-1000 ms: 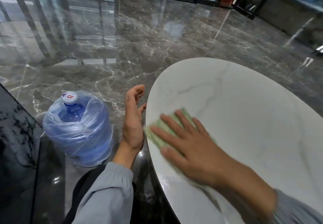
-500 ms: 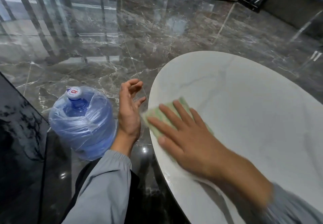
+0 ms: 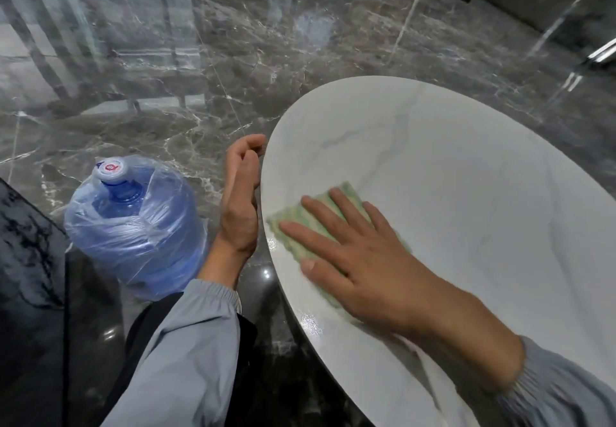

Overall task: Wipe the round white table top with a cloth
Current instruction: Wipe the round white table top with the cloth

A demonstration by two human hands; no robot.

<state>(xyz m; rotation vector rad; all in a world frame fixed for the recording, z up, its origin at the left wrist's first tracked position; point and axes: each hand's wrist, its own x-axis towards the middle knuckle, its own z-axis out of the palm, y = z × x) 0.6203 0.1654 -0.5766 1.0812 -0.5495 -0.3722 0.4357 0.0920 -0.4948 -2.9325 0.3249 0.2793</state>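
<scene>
Table top (image 3: 466, 193) looked only partly wiped: the right hand (image 3: 360, 260) pressed the green cloth (image 3: 348, 191) flat-fingered at its rim, the left hand (image 3: 238, 206) cupped empty alongside, the stretch beyond seemingly undone.

Blue water jug (image 3: 136, 223) in plastic wrap, upright on dark marble floor (image 3: 200, 99).

Legible text: none | water bottle cap (image 3: 114, 168): round red-and-white label, characters too blurred to read
</scene>
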